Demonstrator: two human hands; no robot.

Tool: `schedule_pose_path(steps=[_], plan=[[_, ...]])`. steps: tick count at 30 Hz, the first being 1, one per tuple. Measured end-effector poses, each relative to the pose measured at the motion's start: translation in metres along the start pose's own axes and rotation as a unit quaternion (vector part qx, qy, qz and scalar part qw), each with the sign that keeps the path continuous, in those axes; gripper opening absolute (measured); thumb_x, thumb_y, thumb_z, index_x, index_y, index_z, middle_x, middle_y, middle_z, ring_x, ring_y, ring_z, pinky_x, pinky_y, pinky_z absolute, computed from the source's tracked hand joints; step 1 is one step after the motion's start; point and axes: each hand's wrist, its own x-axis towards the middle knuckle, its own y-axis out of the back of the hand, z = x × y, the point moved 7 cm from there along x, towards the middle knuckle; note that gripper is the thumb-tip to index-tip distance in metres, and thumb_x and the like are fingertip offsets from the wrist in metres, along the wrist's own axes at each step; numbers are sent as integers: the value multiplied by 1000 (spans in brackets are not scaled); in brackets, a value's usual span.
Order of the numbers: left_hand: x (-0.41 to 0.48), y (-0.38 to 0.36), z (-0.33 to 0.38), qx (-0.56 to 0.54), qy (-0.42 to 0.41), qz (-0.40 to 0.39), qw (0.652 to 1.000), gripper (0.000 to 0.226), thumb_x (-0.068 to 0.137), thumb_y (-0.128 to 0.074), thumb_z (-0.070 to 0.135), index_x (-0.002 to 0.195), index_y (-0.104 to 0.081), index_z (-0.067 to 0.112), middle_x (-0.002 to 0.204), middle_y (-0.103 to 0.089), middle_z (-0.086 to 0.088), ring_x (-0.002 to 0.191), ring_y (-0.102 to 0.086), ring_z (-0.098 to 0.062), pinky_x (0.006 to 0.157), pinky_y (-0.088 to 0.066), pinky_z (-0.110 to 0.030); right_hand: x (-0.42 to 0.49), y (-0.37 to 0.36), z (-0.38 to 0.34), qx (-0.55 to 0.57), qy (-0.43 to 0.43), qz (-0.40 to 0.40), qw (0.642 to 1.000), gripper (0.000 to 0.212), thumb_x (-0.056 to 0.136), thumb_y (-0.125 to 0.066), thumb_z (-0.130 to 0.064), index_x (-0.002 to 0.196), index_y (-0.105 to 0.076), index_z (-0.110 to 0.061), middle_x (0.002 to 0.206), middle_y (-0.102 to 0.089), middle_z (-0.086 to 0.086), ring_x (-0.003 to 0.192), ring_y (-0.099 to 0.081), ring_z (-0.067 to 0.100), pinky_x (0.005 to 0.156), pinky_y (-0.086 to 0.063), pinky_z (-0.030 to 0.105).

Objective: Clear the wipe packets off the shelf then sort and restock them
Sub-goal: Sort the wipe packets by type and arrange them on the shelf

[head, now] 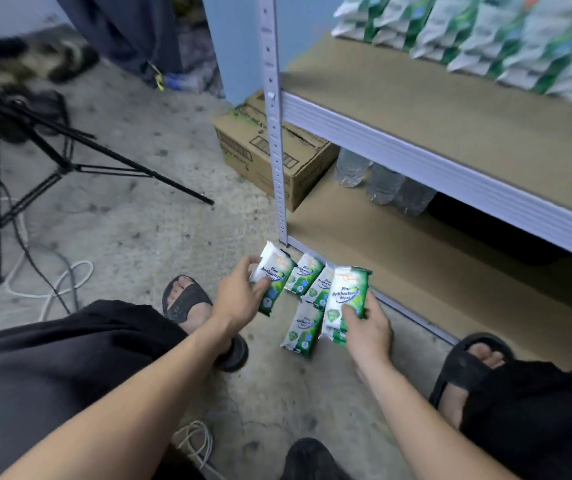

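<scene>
Down in a crouch on the concrete floor [160,209], and both hands are busy. The left hand [239,299] has thumb and fingers curled round one wipe packet [274,280], tilted and sitting at nine o'clock of the loose cluster. The right hand [369,327] pinches a second packet [348,292] by its lower end, label up, at three o'clock of that cluster. Between the hands, three floor packets [302,329] lie close together on the concrete, near the foot of the shelf post [275,133]. Up at one o'clock of the view, stacked packets [485,43] line the back of the middle shelf [416,109]. Beneath it stand water bottles [381,183], with a cardboard box [260,157] just beside them at nine o'clock. Far over at nine o'clock of the view, a black tripod [70,161], with cables [52,282] trailing below.
</scene>
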Motion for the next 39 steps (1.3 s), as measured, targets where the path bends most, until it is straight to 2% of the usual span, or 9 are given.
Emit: schedule_pose_path(steps=[9, 11, 14, 17, 24, 27, 31, 36, 39], plan=[[-58, 73, 130, -64, -135, 58, 987, 28, 94, -67, 27, 121, -57, 30, 104, -73, 6, 86, -72, -8, 75, -61, -35, -63, 69, -144, 41, 199, -28, 979, 30, 90, -65, -23, 111, -65, -44, 93, -73, -21, 88, -68, 7, 68, -49, 20], [-73, 86, 157, -72, -163, 63, 982, 27, 94, -67, 29, 119, -57, 33, 101, -72, 8, 82, -71, -2, 70, -59, -27, -76, 88, -174, 49, 236, -28, 970, 35, 90, -65, -21, 103, -62, -53, 91, -70, -29, 86, -66, -2, 72, -51, 20], [-88, 101, 198, -94, -199, 61, 974, 25, 95, -67, 29, 118, -59, 31, 91, -72, 11, 74, -69, 5, 60, -51, -12, -86, 120, -211, 63, 269, -11, 961, 27, 91, -67, -20, 111, -65, -38, 97, -73, -16, 85, -68, 1, 74, -53, 22], [-90, 103, 235, -125, -220, 43, 966, 27, 94, -67, 29, 120, -59, 29, 92, -73, 7, 75, -71, 0, 59, -53, -15, -85, 152, -236, 62, 279, 15, 958, 31, 90, -68, -27, 119, -63, -37, 98, -73, -13, 85, -71, 11, 82, -57, 37], [-61, 54, 304, -186, -220, -10, 958, 25, 93, -68, 32, 116, -58, 33, 96, -75, 1, 76, -75, -11, 68, -62, -35, -42, 220, -256, 32, 248, 78, 965, 48, 88, -70, -36, 134, -57, -32, 106, -72, -10, 91, -71, 14, 88, -57, 41], [-48, 22, 327, -213, -210, -38, 953, 26, 93, -69, 28, 117, -60, 27, 92, -76, 1, 74, -75, -11, 59, -57, -27, -17, 242, -250, 53, 220, 93, 970, 53, 88, -71, -37, 137, -53, -33, 109, -72, -8, 92, -72, 14, 88, -58, 43], [-30, -18, 335, -230, -188, -52, 953, 26, 90, -72, 35, 112, -65, 23, 92, -77, 4, 79, -75, -11, 70, -57, -31, 8, 267, -238, 64, 189, 122, 972, 50, 91, -70, -38, 137, -52, -27, 109, -65, -10, 95, -66, 11, 82, -54, 33], [-20, -29, 348, -119, -210, 22, 970, 27, 87, -70, 52, 94, -74, 26, 84, -75, 13, 74, -68, 2, 61, -47, -20, 22, 282, -239, -20, 182, 126, 975, 34, 92, -67, -42, 120, -59, -25, 94, -66, -14, 82, -62, 0, 60, -43, 12], [-21, -34, 358, -37, -231, 21, 972, 27, 87, -65, 54, 91, -74, 29, 80, -73, 14, 74, -66, 1, 57, -42, -20, 18, 291, -244, -119, 200, 154, 960, 36, 92, -64, -46, 121, -62, -25, 93, -65, -11, 79, -59, 2, 56, -38, 17]])
